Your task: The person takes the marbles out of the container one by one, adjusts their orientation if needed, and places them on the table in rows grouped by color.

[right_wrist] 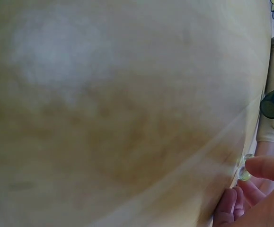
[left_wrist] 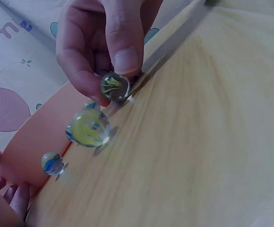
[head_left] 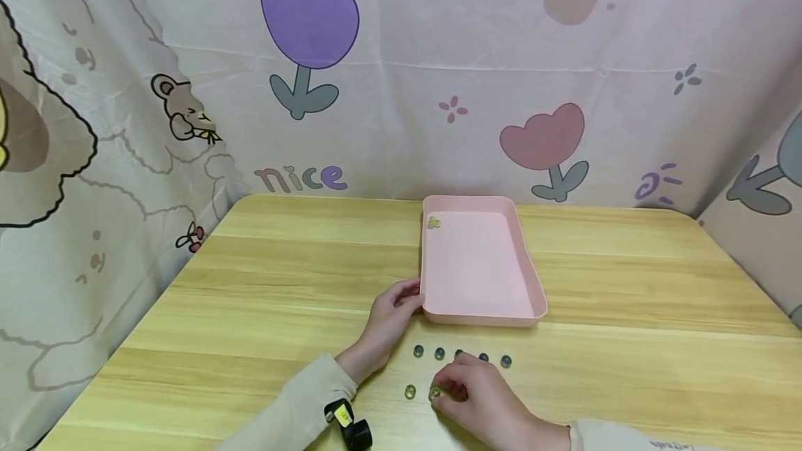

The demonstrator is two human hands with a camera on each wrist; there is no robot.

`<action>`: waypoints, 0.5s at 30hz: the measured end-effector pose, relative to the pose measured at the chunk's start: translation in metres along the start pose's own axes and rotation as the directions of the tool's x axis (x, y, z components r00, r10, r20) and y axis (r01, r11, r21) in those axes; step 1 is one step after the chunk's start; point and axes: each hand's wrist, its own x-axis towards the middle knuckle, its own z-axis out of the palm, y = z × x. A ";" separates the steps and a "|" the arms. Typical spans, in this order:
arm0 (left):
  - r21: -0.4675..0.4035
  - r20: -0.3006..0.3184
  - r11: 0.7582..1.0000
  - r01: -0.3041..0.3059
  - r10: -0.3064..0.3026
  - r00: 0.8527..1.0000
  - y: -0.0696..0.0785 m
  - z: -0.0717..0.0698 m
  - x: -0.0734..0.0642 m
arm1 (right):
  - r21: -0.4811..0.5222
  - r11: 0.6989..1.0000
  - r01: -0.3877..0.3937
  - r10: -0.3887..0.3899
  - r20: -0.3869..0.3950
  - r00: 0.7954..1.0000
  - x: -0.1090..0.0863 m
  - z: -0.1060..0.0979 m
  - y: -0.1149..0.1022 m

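My right hand [head_left: 479,395] pinches a clear glass marble [left_wrist: 115,86] with a yellow-green swirl between thumb and fingers, low over the table. To its left a yellow-swirled marble [head_left: 410,392] lies on the wood. Beyond them stretches a row of several blue-swirled marbles [head_left: 440,353], one partly hidden by my right hand. My left hand [head_left: 390,315] rests its fingertips against the outside of a pink tray [head_left: 482,321], near the front left corner. A small cluster of yellowish marbles [head_left: 434,223] sits inside the tray's far left corner.
The wood-grain table [head_left: 301,284] runs back to a patterned cloth [head_left: 401,89] hung behind it. Cloth also hangs along the left and right sides. A black wrist camera [head_left: 357,431] is strapped over the left sleeve [head_left: 301,402].
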 end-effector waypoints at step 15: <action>0.000 0.005 1.000 -0.005 0.005 1.000 0.001 0.000 -0.002 | -0.016 1.000 0.009 -0.008 0.027 1.000 0.002 -0.001 -0.001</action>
